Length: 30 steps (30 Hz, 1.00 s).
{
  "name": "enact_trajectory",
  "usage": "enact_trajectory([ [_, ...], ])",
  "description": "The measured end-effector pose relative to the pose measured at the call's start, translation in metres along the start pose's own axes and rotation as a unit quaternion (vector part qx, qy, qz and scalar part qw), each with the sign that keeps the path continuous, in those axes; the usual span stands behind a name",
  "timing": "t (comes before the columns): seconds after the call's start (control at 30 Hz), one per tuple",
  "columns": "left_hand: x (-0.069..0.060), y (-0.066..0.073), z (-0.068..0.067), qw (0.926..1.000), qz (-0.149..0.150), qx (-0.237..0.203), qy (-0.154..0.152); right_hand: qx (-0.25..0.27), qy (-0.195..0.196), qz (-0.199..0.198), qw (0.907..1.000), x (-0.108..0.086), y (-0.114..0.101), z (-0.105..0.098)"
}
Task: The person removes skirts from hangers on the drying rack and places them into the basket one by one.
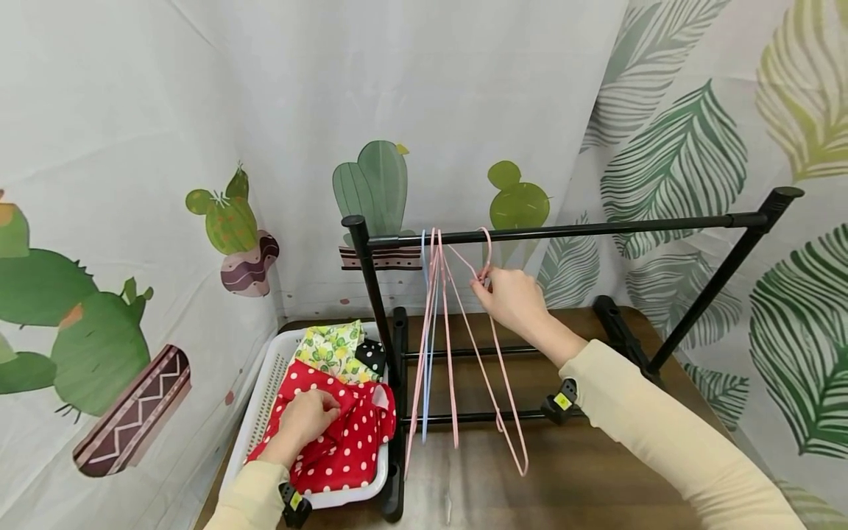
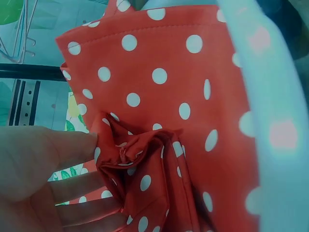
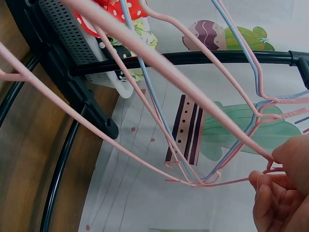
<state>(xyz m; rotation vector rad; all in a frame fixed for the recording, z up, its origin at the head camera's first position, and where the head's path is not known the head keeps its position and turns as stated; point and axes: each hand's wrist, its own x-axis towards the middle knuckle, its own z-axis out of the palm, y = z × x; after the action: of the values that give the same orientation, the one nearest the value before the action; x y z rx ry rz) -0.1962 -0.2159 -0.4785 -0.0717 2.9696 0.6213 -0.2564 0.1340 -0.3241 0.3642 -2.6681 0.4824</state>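
Observation:
My left hand (image 1: 306,421) is over the white basket (image 1: 266,390), its fingers at a bunched fold of a red cloth piece with white polka dots (image 1: 344,460). In the left wrist view, the thumb side meets this fold (image 2: 123,152) and the fingertips go behind it. My right hand (image 1: 515,298) pinches a pink clothes hanger (image 1: 506,397) at its neck, just under the hook, which sits over the black rail (image 1: 596,229). To its left hang other pink hangers (image 1: 453,368) and a blue hanger (image 1: 427,397), close together.
Yellow lemon-print cloth (image 1: 331,350) and black cloth with white dots (image 1: 371,355) lie at the basket's back. The black rack's left post (image 1: 374,287) stands beside the basket, on a brown wooden table (image 1: 477,486). Patterned curtains (image 1: 430,88) hang close behind.

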Motion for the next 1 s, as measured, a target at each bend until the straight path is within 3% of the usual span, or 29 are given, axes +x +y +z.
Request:
enact_trajectory([
  [0.13, -0.005, 0.000, 0.003, 0.9999, -0.009, 0.004, -0.007, 0.001, 0.002, -0.002, 1.0000, -0.004, 0.003, -0.001],
  [0.5, -0.015, -0.004, 0.007, 0.9995, 0.022, 0.022, -0.003, 0.019, 0.014, -0.018, 0.9996, -0.016, 0.014, -0.005],
  [0.7, -0.016, -0.004, -0.002, 0.9980, 0.053, 0.028, -0.019, 0.015, 0.023, -0.030, 0.9992, -0.023, 0.020, -0.009],
  [1.0, -0.016, 0.001, -0.024, 0.9969, 0.066, 0.037, -0.019, 0.011, 0.021, -0.047, 0.9986, -0.035, 0.037, -0.017],
])
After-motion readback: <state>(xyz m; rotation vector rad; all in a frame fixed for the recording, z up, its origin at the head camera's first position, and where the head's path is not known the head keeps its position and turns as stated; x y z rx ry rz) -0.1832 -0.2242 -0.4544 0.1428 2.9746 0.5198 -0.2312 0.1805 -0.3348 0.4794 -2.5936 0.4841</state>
